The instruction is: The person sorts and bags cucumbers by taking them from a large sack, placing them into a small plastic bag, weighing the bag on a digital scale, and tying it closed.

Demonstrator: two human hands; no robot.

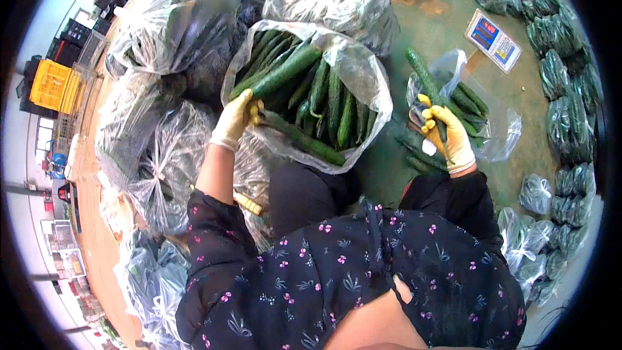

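Note:
In front of me an open clear plastic bag is full of long green cucumbers. My left hand, in a yellow and white glove, closes at the bag's left side on the end of a large cucumber. Another cucumber starts by its fingertips and slants down to the right. My right hand, gloved alike, grips a long cucumber pointing away from me. Just beyond that hand, a smaller clear bag lies open with several cucumbers. More cucumbers lie beside my right wrist.
A digital scale display stands beyond the small bag. Filled plastic bags crowd my left, and another big bag sits behind the open one. Rows of packed bags line the right. A yellow crate stands far left.

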